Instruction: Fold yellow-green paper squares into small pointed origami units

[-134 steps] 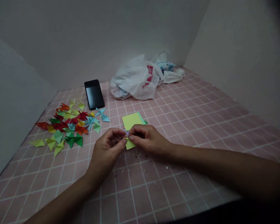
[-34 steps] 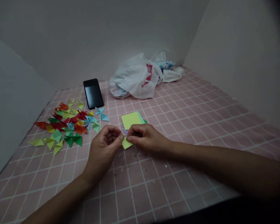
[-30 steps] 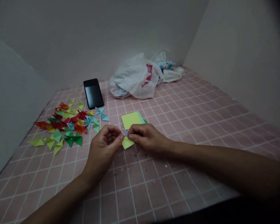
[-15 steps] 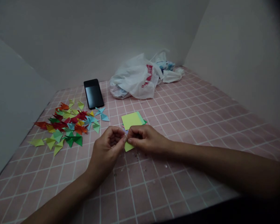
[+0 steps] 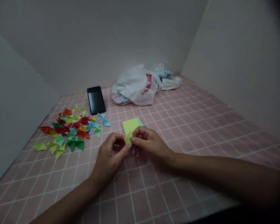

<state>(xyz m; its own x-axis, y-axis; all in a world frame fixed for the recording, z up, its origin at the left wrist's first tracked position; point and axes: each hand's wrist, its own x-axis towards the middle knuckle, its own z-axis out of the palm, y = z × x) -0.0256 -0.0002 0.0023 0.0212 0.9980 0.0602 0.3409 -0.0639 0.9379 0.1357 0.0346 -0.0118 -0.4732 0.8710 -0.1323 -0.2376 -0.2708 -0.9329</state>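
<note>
A small yellow piece of origami paper (image 5: 128,137) is pinched between my two hands, just in front of a stack of paper squares. My left hand (image 5: 112,152) grips its lower left side with thumb and fingers. From the right, my right hand (image 5: 151,143) closes on its other edge, hiding part of it. The stack of origami paper (image 5: 130,124) has a yellow sheet on top, with green edges showing beneath. To the left lies a spread of folded paper pieces (image 5: 72,144) in red, orange, yellow, green and blue.
A black phone (image 5: 96,100) lies behind the folded pieces. A white plastic bag (image 5: 135,85) with red print rests against the back wall, beside a smaller white and blue bundle (image 5: 165,76). Pale walls enclose the pink checked surface (image 5: 200,124) on three sides.
The small yellow paper has gone from pointing down below my fingers to standing up above them. My hands have shifted slightly, and the whole view has tilted so things sit lower.
</note>
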